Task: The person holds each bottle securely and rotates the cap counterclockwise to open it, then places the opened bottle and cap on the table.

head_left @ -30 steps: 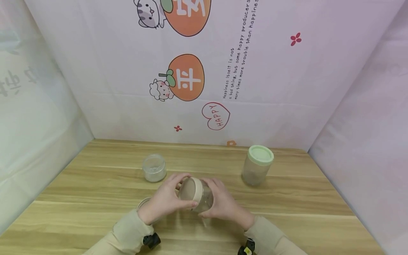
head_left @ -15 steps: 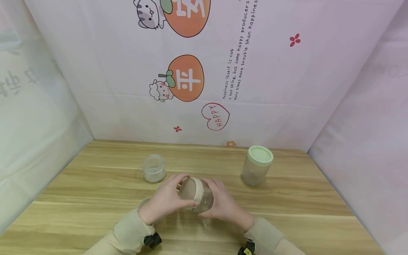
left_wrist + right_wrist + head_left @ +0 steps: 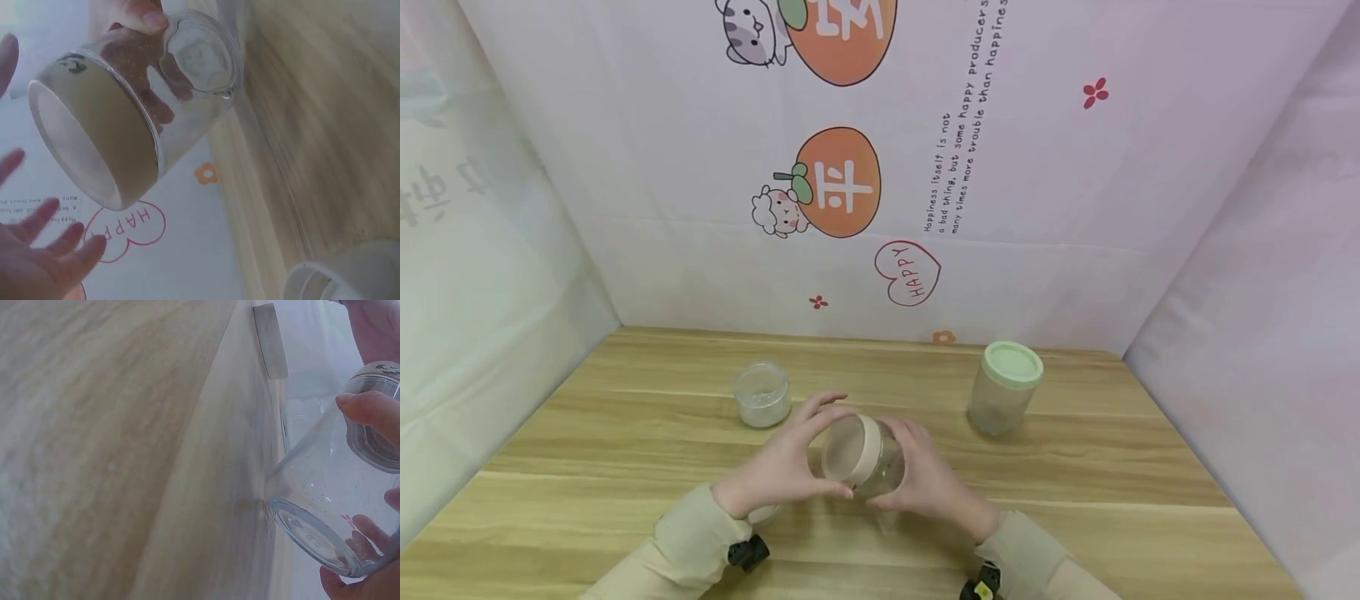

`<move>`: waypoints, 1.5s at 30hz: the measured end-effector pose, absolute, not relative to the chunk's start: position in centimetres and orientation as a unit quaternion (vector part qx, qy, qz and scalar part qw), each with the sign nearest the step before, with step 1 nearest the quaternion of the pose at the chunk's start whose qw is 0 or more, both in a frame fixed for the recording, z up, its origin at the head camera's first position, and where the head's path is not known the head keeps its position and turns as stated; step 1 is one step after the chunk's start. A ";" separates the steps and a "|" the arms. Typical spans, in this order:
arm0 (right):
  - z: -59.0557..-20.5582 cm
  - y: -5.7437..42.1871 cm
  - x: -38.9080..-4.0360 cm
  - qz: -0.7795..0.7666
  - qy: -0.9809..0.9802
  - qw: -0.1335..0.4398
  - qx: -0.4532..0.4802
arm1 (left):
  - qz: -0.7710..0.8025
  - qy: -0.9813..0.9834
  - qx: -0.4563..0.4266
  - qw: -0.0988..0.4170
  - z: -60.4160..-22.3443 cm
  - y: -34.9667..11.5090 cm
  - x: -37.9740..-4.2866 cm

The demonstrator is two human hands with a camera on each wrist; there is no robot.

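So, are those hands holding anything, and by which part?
The right hand holds a tilted, lidded jar by its clear body. The left hand, spread near the lid, holds nothing.

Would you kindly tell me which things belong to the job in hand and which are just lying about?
Seemingly part of the job:
tilted glass jar, gripped by the right hand
beige lid, on that jar
left hand, fingers spread near the lid

Seemingly just lying about:
green-lidded jar
small clear container
pale rimmed object, only partly visible
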State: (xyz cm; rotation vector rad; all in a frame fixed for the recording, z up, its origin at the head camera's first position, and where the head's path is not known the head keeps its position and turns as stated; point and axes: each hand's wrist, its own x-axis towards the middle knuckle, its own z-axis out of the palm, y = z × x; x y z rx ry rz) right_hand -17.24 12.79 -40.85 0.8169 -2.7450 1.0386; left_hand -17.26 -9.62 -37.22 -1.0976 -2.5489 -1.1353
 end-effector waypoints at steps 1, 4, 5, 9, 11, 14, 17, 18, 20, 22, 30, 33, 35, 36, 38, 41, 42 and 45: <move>-40.8 12.8 -17.3 0.340 -0.900 0.048 0.269 | -0.371 -0.842 -0.384 0.081 -37.2 -9.7 -17.3; -40.7 12.8 -17.3 0.338 -0.901 0.048 0.268 | -0.359 -0.818 -0.439 0.096 -37.4 -10.0 -17.6; -40.7 12.8 -17.3 0.338 -0.901 0.048 0.268 | -0.356 -0.811 -0.453 0.099 -37.4 -10.0 -17.6; -40.6 12.8 -17.2 0.336 -0.903 0.044 0.265 | -0.349 -0.790 -0.494 0.099 -37.6 -10.2 -17.8; -40.5 12.8 -17.2 0.334 -0.903 0.043 0.265 | -0.344 -0.785 -0.505 0.102 -37.6 -10.2 -17.9; -40.5 12.8 -17.2 0.331 -0.905 0.043 0.265 | -0.334 -0.779 -0.518 0.113 -37.7 -10.3 -18.0; -40.4 12.8 -17.2 0.329 -0.905 0.045 0.267 | -0.332 -0.777 -0.522 0.116 -37.7 -10.4 -18.1; -40.4 12.7 -17.2 0.329 -0.905 0.047 0.267 | -0.332 -0.777 -0.523 0.117 -37.8 -10.4 -18.1; -40.4 12.7 -17.2 0.327 -0.905 0.049 0.268 | -0.334 -0.776 -0.523 0.116 -37.8 -10.4 -18.2; -40.4 12.7 -17.2 0.327 -0.905 0.053 0.266 | -0.335 -0.775 -0.523 0.116 -37.8 -10.4 -18.2; -40.5 12.6 -17.1 0.325 -0.905 0.054 0.269 | -0.345 -0.779 -0.511 0.114 -38.0 -10.4 -18.1; -40.6 12.6 -17.0 0.324 -0.905 0.053 0.270 | -0.349 -0.786 -0.498 0.112 -38.1 -10.4 -18.1; -40.7 12.6 -17.0 0.322 -0.906 0.056 0.269 | -0.356 -0.789 -0.489 0.106 -38.0 -10.3 -18.0; -40.7 12.6 -17.0 0.321 -0.906 0.058 0.269 | -0.358 -0.791 -0.485 0.103 -38.0 -10.3 -18.0; -40.8 12.6 -17.0 0.319 -0.907 0.063 0.268 | -0.359 -0.793 -0.480 0.103 -38.0 -10.3 -18.0; -40.8 12.6 -17.0 0.314 -0.908 0.068 0.268 | -0.361 -0.797 -0.474 0.101 -37.9 -10.2 -18.0; -40.8 12.6 -17.0 0.313 -0.908 0.068 0.269 | -0.362 -0.797 -0.472 0.102 -37.9 -10.2 -18.0; -40.8 12.6 -17.0 0.308 -0.909 0.067 0.273 | -0.363 -0.801 -0.465 0.098 -37.8 -10.2 -18.0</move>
